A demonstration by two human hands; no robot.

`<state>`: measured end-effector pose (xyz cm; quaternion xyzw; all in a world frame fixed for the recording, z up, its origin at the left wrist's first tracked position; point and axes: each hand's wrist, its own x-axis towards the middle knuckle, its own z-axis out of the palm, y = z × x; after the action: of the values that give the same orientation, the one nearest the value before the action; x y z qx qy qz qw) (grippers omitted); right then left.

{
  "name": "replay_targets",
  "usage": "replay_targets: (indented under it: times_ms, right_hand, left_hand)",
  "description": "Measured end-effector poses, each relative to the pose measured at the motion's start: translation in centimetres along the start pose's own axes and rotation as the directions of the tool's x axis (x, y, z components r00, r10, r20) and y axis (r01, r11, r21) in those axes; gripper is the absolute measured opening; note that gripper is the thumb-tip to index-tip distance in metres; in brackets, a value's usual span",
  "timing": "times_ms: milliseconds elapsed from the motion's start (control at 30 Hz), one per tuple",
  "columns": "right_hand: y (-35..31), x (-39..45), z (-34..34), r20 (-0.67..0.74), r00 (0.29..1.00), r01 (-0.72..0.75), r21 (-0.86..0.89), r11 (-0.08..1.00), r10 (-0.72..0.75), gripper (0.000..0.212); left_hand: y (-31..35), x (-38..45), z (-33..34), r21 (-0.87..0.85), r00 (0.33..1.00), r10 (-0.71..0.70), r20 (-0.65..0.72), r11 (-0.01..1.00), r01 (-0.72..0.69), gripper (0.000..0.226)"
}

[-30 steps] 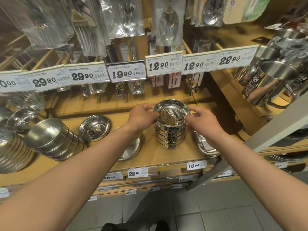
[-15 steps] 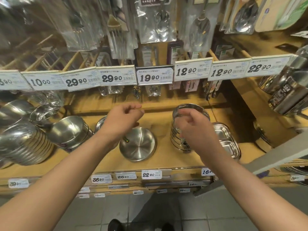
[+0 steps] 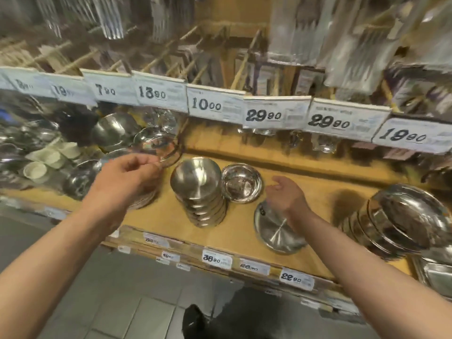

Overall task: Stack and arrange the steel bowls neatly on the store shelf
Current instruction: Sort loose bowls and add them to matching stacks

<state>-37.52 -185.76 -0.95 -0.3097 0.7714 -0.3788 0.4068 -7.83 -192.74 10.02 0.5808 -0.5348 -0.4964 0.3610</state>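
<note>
On the wooden shelf (image 3: 318, 182), a leaning stack of steel bowls (image 3: 198, 192) stands in the middle, with a single small steel bowl (image 3: 241, 182) just to its right. My left hand (image 3: 127, 179) is left of the stack, its fingers pinched on the near rim of a shiny tilted steel bowl (image 3: 154, 143). More bowls below that hand are partly hidden. My right hand (image 3: 286, 194) hovers with fingers apart and nothing in it, right of the single bowl and just above a flat steel plate (image 3: 276, 233). The picture is blurred.
A second leaning stack of wider steel bowls (image 3: 396, 223) fills the shelf's right end, with a steel tray (image 3: 435, 272) below it. White cups (image 3: 46, 157) and more steelware crowd the left. Price tags (image 3: 264, 116) hang overhead. Packaged cutlery hangs behind them.
The view has swung left along the shelf. Both hands left the small stack of bowls. My left hand reached left to a tilted bowl's rim, and my right hand opened.
</note>
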Motion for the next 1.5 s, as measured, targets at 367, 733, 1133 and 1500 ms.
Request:
replay_targets:
  times_ms: [367, 733, 1133, 1500]
  right_hand:
    - [-0.9, 9.1, 5.1, -0.105, 0.990, -0.131, -0.376, 0.917, 0.099, 0.030]
    - [-1.4, 5.5, 1.9, -0.237, 0.950, -0.183, 0.115, 0.976, 0.206, 0.032]
    - [-3.8, -11.5, -3.8, -0.107, 0.989, -0.050, 0.378, 0.925, 0.097, 0.030]
    - [-7.8, -16.8, 2.6, 0.197, 0.963, 0.110, 0.342, 0.933, -0.186, 0.028]
  left_hand:
    - [-5.4, 7.3, -4.8, 0.029, 0.992, -0.125, 0.035, 0.992, 0.124, 0.011]
    - [-4.6, 10.6, -3.5, 0.060, 0.964, -0.124, 0.234, 0.992, 0.112, 0.012]
    - [-2.9, 3.3, -4.7, 0.031, 0.939, -0.155, 0.306, 0.988, 0.153, 0.013]
    - [-2.9, -3.7, -8.7, -0.119, 0.935, -0.166, 0.312, 0.970, 0.212, 0.016]
